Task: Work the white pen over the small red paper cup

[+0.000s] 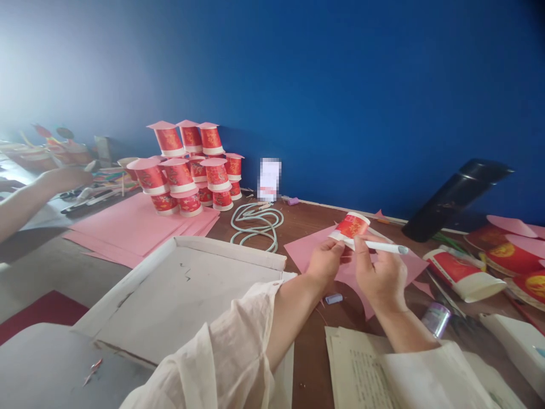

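Observation:
My left hand (324,259) grips a red and white paper cup (351,226), held on its side above a pink paper sheet (306,250). My right hand (380,274) is closed on a white pen (381,246) whose shaft lies against the cup and whose tip points right. A small blue cap (334,298) lies on the table just below my left hand. Both wrists come out of cream sleeves (230,352).
A stack of red cups with pink lids (191,170) stands on pink sheets (136,224) at the back left. A coiled cable (255,218), a white tray (179,289), a black flask (455,196), stacked cups (462,272), a glue stick (436,318) and an open book (366,369) surround me. Another person's arm (38,196) reaches in at left.

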A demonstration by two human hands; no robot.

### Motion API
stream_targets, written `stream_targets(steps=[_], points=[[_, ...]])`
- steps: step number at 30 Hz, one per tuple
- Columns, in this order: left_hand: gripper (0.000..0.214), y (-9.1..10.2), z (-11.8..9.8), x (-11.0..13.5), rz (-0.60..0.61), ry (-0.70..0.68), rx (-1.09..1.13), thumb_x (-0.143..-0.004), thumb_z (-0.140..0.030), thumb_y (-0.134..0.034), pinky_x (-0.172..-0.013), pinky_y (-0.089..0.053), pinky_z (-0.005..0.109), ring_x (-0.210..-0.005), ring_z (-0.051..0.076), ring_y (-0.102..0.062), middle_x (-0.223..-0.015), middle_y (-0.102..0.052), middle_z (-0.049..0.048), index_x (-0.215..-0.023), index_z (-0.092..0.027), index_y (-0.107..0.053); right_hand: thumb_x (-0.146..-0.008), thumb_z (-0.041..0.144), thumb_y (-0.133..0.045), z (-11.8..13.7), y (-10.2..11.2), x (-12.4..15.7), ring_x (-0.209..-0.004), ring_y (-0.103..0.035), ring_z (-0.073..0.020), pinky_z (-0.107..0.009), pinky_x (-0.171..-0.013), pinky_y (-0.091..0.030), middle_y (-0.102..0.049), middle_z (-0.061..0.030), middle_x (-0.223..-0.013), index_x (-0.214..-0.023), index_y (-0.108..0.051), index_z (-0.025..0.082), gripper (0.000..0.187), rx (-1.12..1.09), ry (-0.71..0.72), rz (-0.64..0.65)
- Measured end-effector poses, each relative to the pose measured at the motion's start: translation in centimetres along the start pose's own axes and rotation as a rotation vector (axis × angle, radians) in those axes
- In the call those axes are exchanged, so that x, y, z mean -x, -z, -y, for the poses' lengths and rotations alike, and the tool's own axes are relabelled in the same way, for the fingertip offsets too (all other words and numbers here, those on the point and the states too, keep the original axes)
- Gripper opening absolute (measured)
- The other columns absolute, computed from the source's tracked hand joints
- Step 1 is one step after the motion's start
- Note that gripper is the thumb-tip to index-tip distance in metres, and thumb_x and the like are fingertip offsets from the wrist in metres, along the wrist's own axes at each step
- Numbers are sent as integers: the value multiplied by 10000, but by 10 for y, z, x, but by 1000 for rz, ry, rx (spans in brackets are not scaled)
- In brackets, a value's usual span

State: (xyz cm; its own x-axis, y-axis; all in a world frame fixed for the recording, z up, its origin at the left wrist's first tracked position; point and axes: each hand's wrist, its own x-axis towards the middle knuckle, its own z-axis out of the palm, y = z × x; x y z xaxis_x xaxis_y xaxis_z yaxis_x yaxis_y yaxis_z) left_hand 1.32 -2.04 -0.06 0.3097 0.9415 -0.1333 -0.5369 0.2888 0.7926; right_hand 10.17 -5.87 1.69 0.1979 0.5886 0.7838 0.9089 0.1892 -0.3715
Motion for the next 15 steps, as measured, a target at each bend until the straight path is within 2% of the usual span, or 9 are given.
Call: stream_targets(steps=[4, 8, 15], points=[[143, 0, 0, -1, -18, 17, 152, -745, -260, -662, -767, -469, 307, -654, 124, -576, -699, -621, 51, -769, -119, -650, -881, 381, -488, 2, 1, 0, -846, -643, -205, -325, -755, -470, -698, -95, -921, -909, -664, 178, 270, -41, -35, -43], [81, 1, 0, -4, -85, 80, 346, -774, -184, -609, -773, -487, 298, -679, 130, -602, -728, -630, 63, -799, -113, -640, -885, 357, -488, 3, 2, 0, -947, -634, -213, -345, -820, -479, -689, -99, -1005, -1020, -654, 176, 281, -100, -50, -121], [103, 1, -1, -4, -87, 108, 378, -803, -158, -566, -770, -499, 287, -676, 131, -614, -730, -635, 74, -806, -91, -643, -891, 380, -475, 5, 4, -1, -879, -652, -204, -316, -751, -488, -703, -90, -963, -979, -672, 177, 296, -83, -106, -48]])
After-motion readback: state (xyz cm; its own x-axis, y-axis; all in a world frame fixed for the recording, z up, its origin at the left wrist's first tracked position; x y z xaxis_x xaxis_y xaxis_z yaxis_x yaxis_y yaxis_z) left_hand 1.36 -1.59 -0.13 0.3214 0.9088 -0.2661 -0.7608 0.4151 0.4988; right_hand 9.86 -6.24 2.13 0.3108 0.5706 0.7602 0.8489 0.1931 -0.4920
